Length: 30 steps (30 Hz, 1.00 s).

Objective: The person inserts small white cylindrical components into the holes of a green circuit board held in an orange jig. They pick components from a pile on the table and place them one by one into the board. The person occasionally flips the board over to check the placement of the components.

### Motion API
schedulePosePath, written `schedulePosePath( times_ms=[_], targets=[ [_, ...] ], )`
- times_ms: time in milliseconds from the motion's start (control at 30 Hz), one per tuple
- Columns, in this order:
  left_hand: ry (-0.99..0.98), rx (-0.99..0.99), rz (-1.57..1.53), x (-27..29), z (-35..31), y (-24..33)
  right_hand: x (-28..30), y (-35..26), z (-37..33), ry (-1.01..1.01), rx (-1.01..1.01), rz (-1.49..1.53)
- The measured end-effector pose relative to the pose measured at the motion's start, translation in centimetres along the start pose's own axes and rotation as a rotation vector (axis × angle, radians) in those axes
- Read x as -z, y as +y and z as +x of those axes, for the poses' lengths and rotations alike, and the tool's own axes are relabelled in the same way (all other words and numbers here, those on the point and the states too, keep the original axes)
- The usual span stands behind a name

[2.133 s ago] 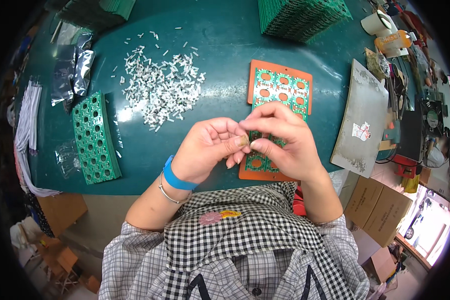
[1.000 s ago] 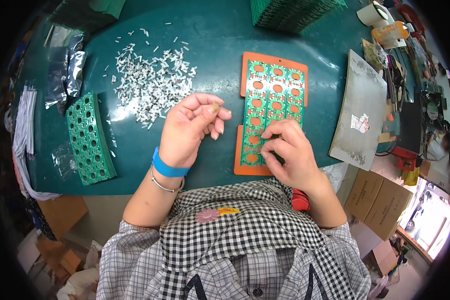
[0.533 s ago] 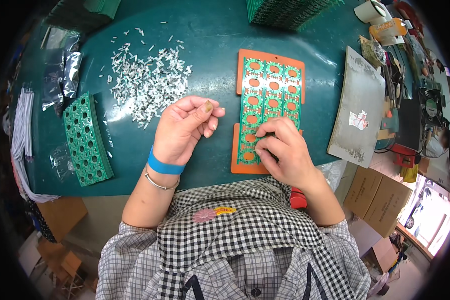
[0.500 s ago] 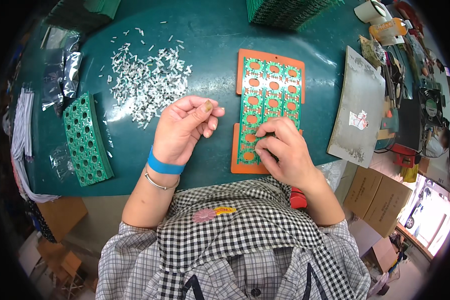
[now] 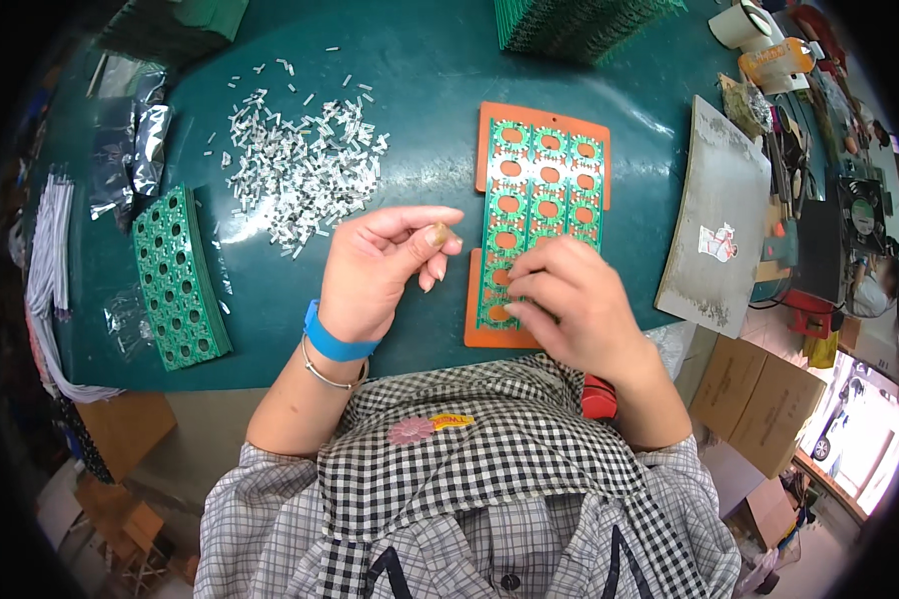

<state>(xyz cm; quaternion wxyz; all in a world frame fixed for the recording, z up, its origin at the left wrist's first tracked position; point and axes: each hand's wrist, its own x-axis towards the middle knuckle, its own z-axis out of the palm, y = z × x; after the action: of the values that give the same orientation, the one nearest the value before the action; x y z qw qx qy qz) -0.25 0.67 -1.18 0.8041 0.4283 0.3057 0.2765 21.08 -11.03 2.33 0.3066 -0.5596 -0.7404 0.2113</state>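
A panel of green circuit boards (image 5: 507, 237) with rows of oval holes lies on an orange plate (image 5: 484, 324) right of centre. Over its near end is my right hand (image 5: 574, 304), fingers curled and thumb close to the index finger at the panel's left edge. Whatever the fingertips hold is too small to make out. To the left, my left hand (image 5: 385, 260) hovers above the table, thumb bent against the curled fingers and index finger reaching right; its grasp hides anything inside. A loose heap of small white parts (image 5: 305, 165) lies beyond it.
Stacked green boards (image 5: 180, 280) stand at the left, near silver bags (image 5: 147, 145) and a bundle of white wires (image 5: 50, 250). More boards (image 5: 579, 25) are piled at the far edge. A grey metal plate (image 5: 714, 215) lies at the right of the green table (image 5: 420, 110).
My left hand has moved right and slightly nearer, toward the panel, its index finger straighter. My right hand has shifted only a little over the panel. The whole view has drifted slightly.
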Motion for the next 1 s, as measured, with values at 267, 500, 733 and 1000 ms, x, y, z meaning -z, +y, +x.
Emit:
schedulePosePath(
  times_ms=[267, 500, 733, 1000],
  targets=[
    [-0.201, 0.066, 0.045, -3.0, -1.1, 2.2, 1.5, 0.0, 3.3, 0.066, -0.051, 0.5],
    [-0.341, 0.162, -0.064, -3.3, -0.7, 2.6, 1.3, 0.4, 3.4, 0.005, -0.009, 0.574],
    [0.006, 0.049, -0.227, -2.3, 1.1, 1.2, 4.2, 5.3, 4.9, 0.233, -0.292, 0.198],
    [-0.052, 0.131, -0.217, -0.3, 2.0, 0.5, 4.2, 9.9, 6.8, 0.228, -0.332, -0.048]
  ],
)
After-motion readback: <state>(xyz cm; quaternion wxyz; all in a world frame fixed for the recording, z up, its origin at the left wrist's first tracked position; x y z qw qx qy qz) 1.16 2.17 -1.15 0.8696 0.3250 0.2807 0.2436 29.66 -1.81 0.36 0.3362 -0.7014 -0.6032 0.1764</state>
